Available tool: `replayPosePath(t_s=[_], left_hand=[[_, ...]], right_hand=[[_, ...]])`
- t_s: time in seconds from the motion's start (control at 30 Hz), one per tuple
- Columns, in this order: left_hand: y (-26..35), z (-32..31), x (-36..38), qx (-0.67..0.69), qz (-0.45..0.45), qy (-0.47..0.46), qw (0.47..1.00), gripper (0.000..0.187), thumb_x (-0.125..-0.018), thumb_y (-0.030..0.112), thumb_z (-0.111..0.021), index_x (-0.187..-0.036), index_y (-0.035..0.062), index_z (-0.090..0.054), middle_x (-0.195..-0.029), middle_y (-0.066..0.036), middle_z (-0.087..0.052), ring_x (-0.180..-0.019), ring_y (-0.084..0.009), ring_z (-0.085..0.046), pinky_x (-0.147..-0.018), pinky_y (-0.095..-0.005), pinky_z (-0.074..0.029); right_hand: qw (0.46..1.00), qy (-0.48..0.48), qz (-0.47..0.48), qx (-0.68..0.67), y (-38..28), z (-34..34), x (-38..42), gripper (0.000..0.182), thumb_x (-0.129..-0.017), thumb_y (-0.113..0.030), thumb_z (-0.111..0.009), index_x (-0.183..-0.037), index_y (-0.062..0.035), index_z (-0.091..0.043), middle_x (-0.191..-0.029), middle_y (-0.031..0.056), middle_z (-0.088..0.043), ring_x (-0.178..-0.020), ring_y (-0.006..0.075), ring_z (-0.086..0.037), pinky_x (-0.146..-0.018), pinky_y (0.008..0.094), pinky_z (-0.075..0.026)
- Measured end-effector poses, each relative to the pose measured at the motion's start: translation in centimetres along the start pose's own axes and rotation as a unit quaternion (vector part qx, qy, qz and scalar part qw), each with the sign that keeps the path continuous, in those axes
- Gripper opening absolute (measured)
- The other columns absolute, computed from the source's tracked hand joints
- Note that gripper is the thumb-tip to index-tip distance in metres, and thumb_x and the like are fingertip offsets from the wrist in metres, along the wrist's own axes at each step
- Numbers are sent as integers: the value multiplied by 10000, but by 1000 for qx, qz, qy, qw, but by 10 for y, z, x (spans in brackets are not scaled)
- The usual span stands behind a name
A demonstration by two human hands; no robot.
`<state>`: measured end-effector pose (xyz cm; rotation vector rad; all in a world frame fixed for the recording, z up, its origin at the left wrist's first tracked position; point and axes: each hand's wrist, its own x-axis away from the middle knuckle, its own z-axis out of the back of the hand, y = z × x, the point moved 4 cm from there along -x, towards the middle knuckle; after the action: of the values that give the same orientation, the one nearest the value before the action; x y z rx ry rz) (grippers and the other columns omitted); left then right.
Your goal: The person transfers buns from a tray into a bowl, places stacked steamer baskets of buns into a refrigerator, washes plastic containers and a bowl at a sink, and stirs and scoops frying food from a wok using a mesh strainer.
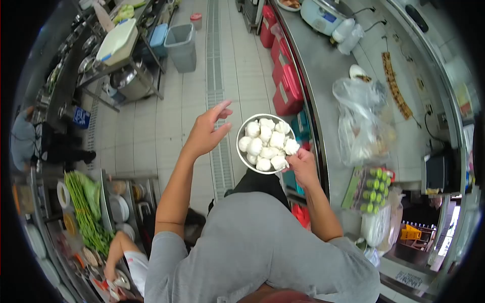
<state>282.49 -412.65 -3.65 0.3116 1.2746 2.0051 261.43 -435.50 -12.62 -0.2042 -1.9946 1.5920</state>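
Observation:
A round metal bowl (240, 151) full of white, rounded pieces that look like garlic bulbs (266, 134) is in front of my body, over the floor. My right hand (303, 166) grips the bowl's lower right rim, its thumb up against the pieces. To the left of the bowl, my left hand (209, 129) is in the air with its fingers apart, touching nothing. A small gap separates it from the rim.
A steel counter (333, 194) with plastic bags (361, 121) runs along the right, red bins (287, 91) beneath it. A grey bin (181, 48) stands ahead. Leafy greens (83, 212) lie at left. Two other people, one by an arm (118, 247), are on the left.

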Motion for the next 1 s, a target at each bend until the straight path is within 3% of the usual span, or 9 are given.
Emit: replayPosePath(t_s=[0.17,0.33,0.4,0.6,0.77,0.93,1.0], left_hand=[[-99,64,-153,-34,42,21,998,678,-889,98,-685,-1499,60,-391,-1190,-148,-672,-1042,-224,-648,-931,-345,-500],[-202,124,-250,-8,180,85,980,741,-883,100,-699,-1515,7,-322,-1151,-155,-666,-980,-179,-638,-886,-314,-512],[-227,145,-277,54,250,132,958,688,-893,84,-691,-1493,5,-364,-1127,-127,-665,-974,-144,-620,-875,-285,-507],[-320,204,-400,181,328,239,896,469,-936,81,-655,-1356,-50,-494,-1120,-119,-660,-983,-157,-626,-904,-281,-503],[-421,301,-603,168,297,230,911,527,-937,156,-673,-1387,-25,-467,-1157,-124,-655,-1025,-186,-638,-892,-291,-486],[-432,426,-876,159,184,202,949,619,-936,75,-643,-1482,-18,-367,-1070,-74,-634,-938,-109,-594,-867,-239,-484],[-429,467,-989,150,144,166,964,655,-927,71,-654,-1499,-19,-347,-1011,-37,-590,-883,-76,-549,-801,-208,-459]], right_hand=[[1000,3,5,-10,-57,-11,-190,88,-856,-23,-604,-888,57,-620,-814,79,-658,-664,130,-637,-575,293,-583],[999,-7,28,31,-142,-25,-393,67,-834,-14,-602,-812,48,-608,-751,62,-629,-628,122,-611,-557,299,-566],[998,-10,40,55,-180,-34,-473,72,-835,-17,-601,-809,49,-612,-747,59,-628,-627,122,-612,-559,301,-565],[999,2,45,26,-283,-93,-702,133,-850,-25,-595,-923,75,-641,-788,73,-660,-654,132,-637,-582,297,-564],[999,-3,48,21,-342,-141,-896,168,-869,-34,-592,-978,81,-647,-867,94,-693,-710,143,-666,-592,303,-573],[998,37,46,-21,-430,-198,-1044,217,-882,-33,-589,-1059,63,-667,-917,94,-712,-739,145,-677,-600,293,-560],[998,47,38,-32,-461,-211,-1102,209,-881,-25,-589,-1052,67,-664,-924,95,-711,-743,144,-676,-610,292,-562]])
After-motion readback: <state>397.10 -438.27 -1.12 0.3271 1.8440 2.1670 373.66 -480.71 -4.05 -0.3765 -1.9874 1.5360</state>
